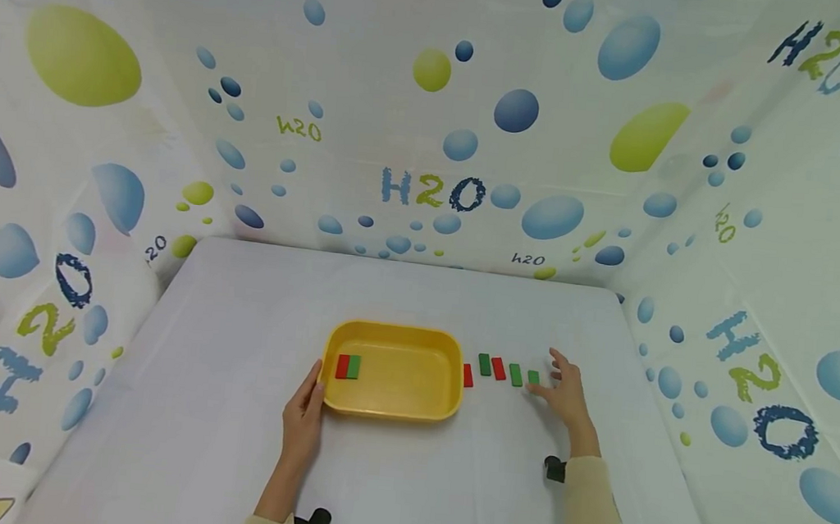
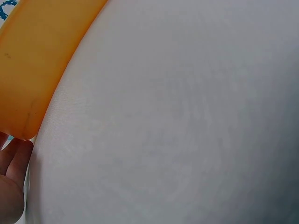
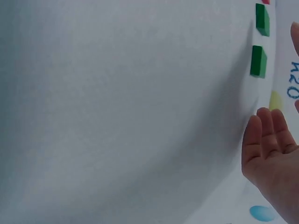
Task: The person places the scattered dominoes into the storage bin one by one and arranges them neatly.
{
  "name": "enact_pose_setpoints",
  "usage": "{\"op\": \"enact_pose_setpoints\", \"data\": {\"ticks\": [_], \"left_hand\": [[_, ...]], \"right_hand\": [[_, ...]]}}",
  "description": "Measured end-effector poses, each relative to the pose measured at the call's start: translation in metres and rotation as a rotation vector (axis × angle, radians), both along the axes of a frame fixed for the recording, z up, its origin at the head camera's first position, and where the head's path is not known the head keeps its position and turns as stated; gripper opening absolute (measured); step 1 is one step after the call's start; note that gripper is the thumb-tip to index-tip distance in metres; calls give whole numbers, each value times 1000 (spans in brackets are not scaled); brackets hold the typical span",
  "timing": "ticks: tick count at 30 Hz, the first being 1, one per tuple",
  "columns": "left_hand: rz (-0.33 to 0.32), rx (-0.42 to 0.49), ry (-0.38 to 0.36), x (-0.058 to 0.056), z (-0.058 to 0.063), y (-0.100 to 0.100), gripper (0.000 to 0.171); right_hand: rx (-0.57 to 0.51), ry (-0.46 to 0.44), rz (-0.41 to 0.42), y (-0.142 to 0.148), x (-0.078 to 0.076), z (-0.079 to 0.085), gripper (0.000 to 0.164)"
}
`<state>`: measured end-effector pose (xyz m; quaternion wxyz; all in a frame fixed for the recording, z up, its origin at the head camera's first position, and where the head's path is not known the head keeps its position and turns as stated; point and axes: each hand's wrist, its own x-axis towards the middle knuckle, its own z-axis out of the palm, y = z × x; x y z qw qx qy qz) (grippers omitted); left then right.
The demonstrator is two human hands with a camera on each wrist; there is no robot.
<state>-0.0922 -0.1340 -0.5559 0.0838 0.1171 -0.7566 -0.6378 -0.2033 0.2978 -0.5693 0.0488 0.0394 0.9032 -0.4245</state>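
A yellow tray [image 1: 402, 396] lies on the table with a red block [image 1: 342, 367] and a green block [image 1: 354, 367] side by side near its left end. My left hand [image 1: 303, 417] touches the tray's left side; its fairly straight fingers meet the orange-looking tray wall [image 2: 37, 70] in the left wrist view. To the tray's right runs a row of red and green blocks. My right hand [image 1: 563, 395], fingers spread, is beside the row's last green block [image 1: 533, 377]. Nothing shows between its fingers in the right wrist view, where a green block [image 3: 258, 61] stands beyond the fingertips.
Along the row are a red block [image 1: 468, 375] close against the tray's right edge, a green block [image 1: 484, 364], another red block [image 1: 498, 368] and another green block [image 1: 515, 375]. A white cloth covers the table [image 1: 213, 443]. Patterned curtains [image 1: 375, 86] stand behind and at both sides.
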Motion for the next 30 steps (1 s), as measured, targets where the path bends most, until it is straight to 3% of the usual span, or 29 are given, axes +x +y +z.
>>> {"op": "enact_pose_setpoints", "data": {"ticks": [11, 15, 18, 21, 24, 30], "left_hand": [[1, 22, 5, 0, 2, 2, 45], [13, 11, 18, -5, -17, -1, 45], [14, 27, 21, -5, -19, -1, 45], [2, 28, 4, -1, -2, 1, 45], [0, 22, 0, 0, 0, 1, 45], [17, 29, 19, -6, -24, -2, 45]], "right_hand": [[49, -91, 24, 3, -7, -9, 87], [81, -88, 51, 4, -7, -10, 83], [114, -79, 71, 3, -7, -10, 78], [151, -73, 85, 2, -6, -11, 74], [169, -73, 89, 2, -5, -11, 71], [154, -83, 71, 2, -5, -11, 66]]}}
